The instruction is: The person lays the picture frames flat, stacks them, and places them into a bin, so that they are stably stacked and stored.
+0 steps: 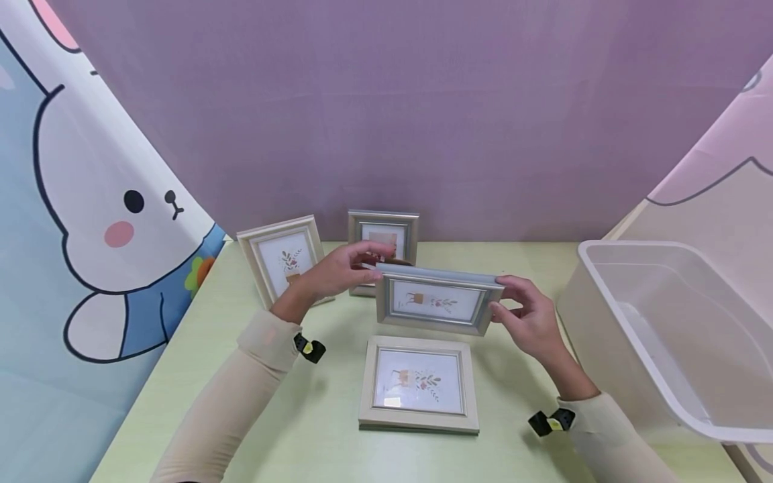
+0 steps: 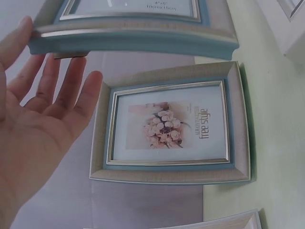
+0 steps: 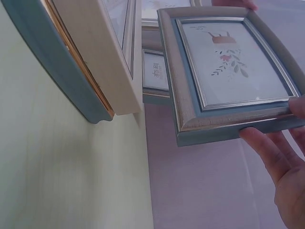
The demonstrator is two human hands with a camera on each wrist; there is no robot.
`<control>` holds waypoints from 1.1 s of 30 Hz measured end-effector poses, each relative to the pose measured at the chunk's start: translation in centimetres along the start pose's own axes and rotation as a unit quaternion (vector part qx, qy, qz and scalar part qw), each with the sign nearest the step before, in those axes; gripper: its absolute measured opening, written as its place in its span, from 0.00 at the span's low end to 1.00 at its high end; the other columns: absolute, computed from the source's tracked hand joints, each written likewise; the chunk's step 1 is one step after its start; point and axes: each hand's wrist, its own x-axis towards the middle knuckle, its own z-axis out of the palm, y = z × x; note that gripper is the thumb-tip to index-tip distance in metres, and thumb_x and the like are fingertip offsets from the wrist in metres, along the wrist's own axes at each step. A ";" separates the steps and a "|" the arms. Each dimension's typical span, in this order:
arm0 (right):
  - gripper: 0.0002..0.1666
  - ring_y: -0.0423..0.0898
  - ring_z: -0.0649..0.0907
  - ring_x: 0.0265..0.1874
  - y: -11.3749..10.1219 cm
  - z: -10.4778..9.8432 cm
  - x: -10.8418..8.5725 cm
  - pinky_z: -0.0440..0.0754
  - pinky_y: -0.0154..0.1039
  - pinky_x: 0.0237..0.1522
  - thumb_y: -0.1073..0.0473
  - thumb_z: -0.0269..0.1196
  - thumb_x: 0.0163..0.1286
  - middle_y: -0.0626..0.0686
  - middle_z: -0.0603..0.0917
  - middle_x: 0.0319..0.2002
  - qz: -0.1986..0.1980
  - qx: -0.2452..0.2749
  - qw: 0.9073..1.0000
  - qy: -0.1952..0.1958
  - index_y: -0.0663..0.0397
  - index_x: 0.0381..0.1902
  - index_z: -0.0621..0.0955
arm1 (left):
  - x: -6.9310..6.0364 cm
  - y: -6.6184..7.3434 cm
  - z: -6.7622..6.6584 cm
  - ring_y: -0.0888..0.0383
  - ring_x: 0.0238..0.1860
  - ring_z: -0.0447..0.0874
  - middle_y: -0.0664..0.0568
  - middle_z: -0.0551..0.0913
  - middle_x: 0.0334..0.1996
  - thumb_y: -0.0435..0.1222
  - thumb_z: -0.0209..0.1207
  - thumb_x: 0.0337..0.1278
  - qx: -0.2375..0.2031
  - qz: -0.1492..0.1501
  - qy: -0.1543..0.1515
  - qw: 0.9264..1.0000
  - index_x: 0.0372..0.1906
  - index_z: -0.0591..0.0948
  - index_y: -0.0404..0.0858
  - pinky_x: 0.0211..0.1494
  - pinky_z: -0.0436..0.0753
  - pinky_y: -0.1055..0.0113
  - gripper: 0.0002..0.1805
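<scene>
Between my two hands is a blue-grey picture frame point(image 1: 437, 302) with a plant-in-a-pot print turned sideways, raised above the table and tilted toward me. My left hand point(image 1: 344, 268) pinches one short side, thumb at the front edge and fingers behind, as the left wrist view shows. At the opposite side, my right hand point(image 1: 531, 318) holds it with the thumb on the front and fingers underneath. Below it a cream picture frame point(image 1: 417, 382) lies flat on top of a blue-edged frame point(image 3: 71, 71).
Behind my left hand stands a leaning cream frame point(image 1: 284, 258). A blue-grey frame with a flower print point(image 2: 167, 124) stands upright by the purple backdrop point(image 1: 386, 121). On the right sits a large white plastic bin point(image 1: 610, 335) on the pale green table point(image 1: 290, 429).
</scene>
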 end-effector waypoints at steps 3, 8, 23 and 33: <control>0.32 0.29 0.85 0.40 -0.1 0.0 0.0 0.86 0.29 0.26 0.90 0.64 0.51 0.34 0.84 0.48 0.002 -0.011 1.000 0.001 0.76 0.55 0.75 | -0.1 0.1 0.3 0.48 0.59 0.79 0.44 0.78 0.64 0.34 0.63 0.68 0.025 -0.005 0.023 0.999 0.65 0.77 0.38 0.55 0.85 0.65 0.22; 0.31 0.29 0.86 0.39 -0.2 0.1 0.1 0.87 0.30 0.26 0.90 0.64 0.51 0.34 0.84 0.47 0.009 -0.009 1.000 0.006 0.77 0.55 0.75 | -0.2 0.2 0.7 0.51 0.49 0.80 0.46 0.82 0.55 0.34 0.61 0.70 0.049 -0.007 0.046 0.998 0.58 0.82 0.40 0.45 0.85 0.67 0.15; 0.31 0.31 0.87 0.39 -0.6 -0.6 0.4 0.88 0.34 0.25 0.87 0.63 0.56 0.35 0.84 0.46 0.054 -0.001 0.998 -0.009 0.74 0.59 0.74 | -0.2 1.0 0.9 0.53 0.48 0.81 0.49 0.85 0.50 0.36 0.61 0.70 0.096 -0.004 0.067 0.993 0.53 0.85 0.42 0.47 0.85 0.61 0.11; 0.31 0.29 0.86 0.39 -1.0 -0.6 0.7 0.88 0.31 0.29 0.83 0.66 0.59 0.33 0.83 0.45 0.068 -0.030 0.997 -0.019 0.69 0.60 0.75 | -0.6 1.4 0.9 0.53 0.51 0.82 0.50 0.84 0.55 0.37 0.60 0.71 0.118 -0.002 0.076 0.990 0.54 0.85 0.43 0.51 0.85 0.59 0.11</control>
